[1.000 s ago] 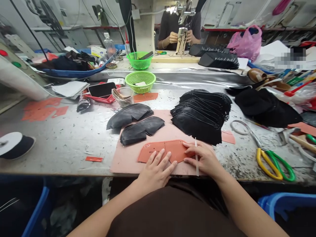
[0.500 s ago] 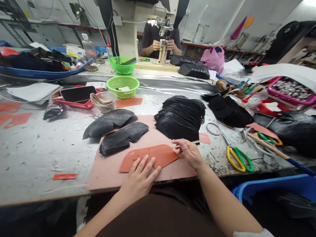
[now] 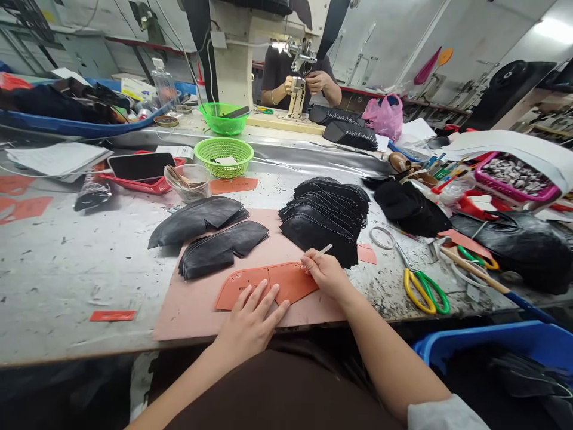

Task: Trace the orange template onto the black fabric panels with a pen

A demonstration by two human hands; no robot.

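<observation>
My left hand [image 3: 253, 313] lies spread on an orange template [image 3: 286, 278], pressing its lower edge with the fingertips. The template is a curved, flat piece with printed marks and small holes along its edge. My right hand [image 3: 326, 273] pinches a slim pale pen [image 3: 326, 248], whose lower end is at the template's upper right edge, mostly hidden by the fingers. Under the template lies a pink board [image 3: 179, 313]. Just above are a stack of notched black leather pieces [image 3: 224, 248], a second black leather stack [image 3: 199, 220] and a fanned pile of black pieces [image 3: 320, 218].
Scissors [image 3: 425, 289] with yellow and green handles lie right of my hand. Behind are a green basket [image 3: 224, 156], a plastic cup [image 3: 188, 185] and a phone [image 3: 142, 166]. A blue bin [image 3: 492, 337] stands lower right. Across the table a person [image 3: 298, 77] works at a sewing machine [image 3: 296, 98].
My right hand has moved slightly left along the template's edge, and the pen now stands steeper. My left hand stays flat on the template. The whole view has shifted slightly.
</observation>
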